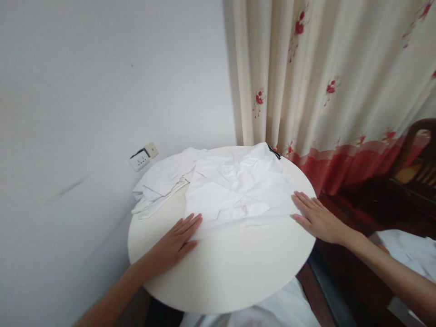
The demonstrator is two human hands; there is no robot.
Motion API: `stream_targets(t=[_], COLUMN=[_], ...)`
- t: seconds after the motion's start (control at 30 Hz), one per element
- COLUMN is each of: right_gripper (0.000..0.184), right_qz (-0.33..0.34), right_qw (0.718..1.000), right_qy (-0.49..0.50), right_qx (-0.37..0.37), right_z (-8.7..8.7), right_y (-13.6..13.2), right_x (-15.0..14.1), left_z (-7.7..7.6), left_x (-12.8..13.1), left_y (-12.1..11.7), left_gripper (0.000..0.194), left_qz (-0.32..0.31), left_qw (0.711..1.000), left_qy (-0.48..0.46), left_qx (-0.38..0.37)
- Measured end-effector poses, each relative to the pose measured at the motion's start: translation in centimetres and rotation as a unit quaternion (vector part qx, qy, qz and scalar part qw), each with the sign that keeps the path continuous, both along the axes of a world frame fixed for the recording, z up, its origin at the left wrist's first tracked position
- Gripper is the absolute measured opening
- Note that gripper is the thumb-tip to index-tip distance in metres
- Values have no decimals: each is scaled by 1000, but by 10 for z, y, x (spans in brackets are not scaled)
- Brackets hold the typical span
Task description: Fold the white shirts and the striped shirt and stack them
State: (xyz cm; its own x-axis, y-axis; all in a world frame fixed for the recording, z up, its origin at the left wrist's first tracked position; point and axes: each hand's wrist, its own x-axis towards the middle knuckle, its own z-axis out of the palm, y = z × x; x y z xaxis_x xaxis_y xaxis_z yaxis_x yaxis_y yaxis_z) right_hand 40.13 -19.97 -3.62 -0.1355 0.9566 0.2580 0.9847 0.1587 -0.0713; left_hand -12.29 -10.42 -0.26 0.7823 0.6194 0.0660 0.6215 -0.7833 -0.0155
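Observation:
A white garment (238, 186), which looks like a shirt, lies spread across the round white table (225, 272). One sleeve-like part (163, 177) extends to the left with creases in it, and a black-striped edge (274, 152) shows at the far right corner. My left hand (180, 238) rests flat at the garment's near left corner, fingers stretched out. At the near right edge, my right hand (313, 215) lies with fingers extended and thumb apart, its fingertips at the cloth. Neither hand grips anything.
A wall with a socket (139, 160) stands behind the table on the left. Floral curtains (327, 81) with a red lower band hang at the back right. A wooden chair (417, 159) is at the far right, and white cloth (408, 252) lies below my right arm.

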Motion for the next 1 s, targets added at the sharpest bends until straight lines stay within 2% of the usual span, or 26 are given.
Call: stream_targets(t=[0.17, 0.37, 0.53, 0.67, 0.73, 0.8, 0.9, 1.0], right_gripper=[73, 46, 35, 33, 34, 32, 32, 36], right_qz=[72, 213, 208, 199, 187, 158, 109, 117], right_qw=[996, 968, 962, 964, 967, 973, 975, 965], right_qy=[-15, -88, -110, -86, -56, -25, -12, -32], right_qx=[41, 99, 140, 156, 160, 169, 194, 234], right_z=[11, 33, 29, 24, 37, 65, 126, 183], right_y=[-3, -2, 0, 6, 19, 39, 69, 71], right_x=[11, 19, 21, 29, 35, 38, 38, 33], left_z=[8, 8, 10, 20, 38, 68, 126, 176], left_x=[-17, -25, -21, -22, -19, -11, 3, -1], left_y=[7, 11, 6, 15, 29, 48, 75, 78], left_gripper=[61, 48, 48, 42, 40, 41, 50, 53], left_qz=[-18, -44, -27, -18, 13, 51, 72, 70], left_qw=[1000, 997, 997, 999, 999, 997, 991, 985], left_qy=[10, 9, -16, -25, -37, -59, -97, -114], left_qx=[-6, 57, 75, 42, 25, 26, 56, 112])
